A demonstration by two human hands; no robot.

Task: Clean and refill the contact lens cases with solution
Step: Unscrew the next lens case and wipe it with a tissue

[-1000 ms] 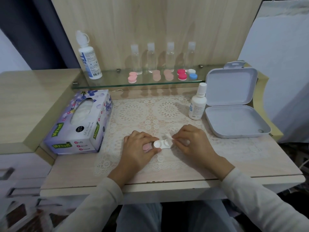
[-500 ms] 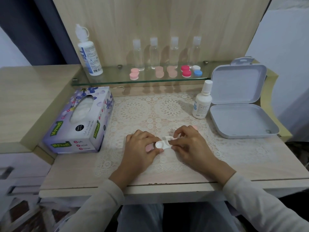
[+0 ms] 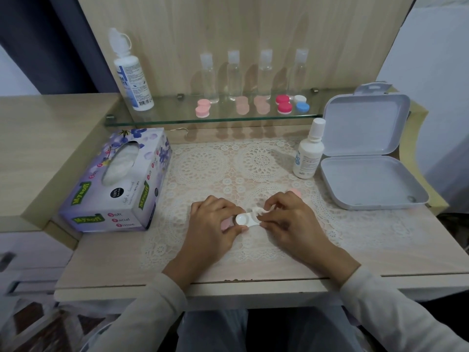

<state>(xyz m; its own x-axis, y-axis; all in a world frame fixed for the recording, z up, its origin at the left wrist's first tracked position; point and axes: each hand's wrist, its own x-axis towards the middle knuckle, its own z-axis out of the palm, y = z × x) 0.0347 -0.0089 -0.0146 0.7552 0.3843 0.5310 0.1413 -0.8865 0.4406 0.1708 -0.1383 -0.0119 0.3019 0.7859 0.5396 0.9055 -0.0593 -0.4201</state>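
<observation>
One white plastic lens case [image 3: 243,219], six o'clock on the cream lace mat [image 3: 203,168], is being clamped by the left hand [image 3: 213,224] and wiped with white tissue [image 3: 259,211] pinched in the right hand [image 3: 286,222]; refilling with solution is likely being called for next.

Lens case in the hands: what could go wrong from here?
1. The pink cap lies loose on the lace mat just behind the right hand; a knuckle could knock it away.
2. The left hand holds only one end of the lens case; wiping with the tissue wad might twist it free.
</observation>
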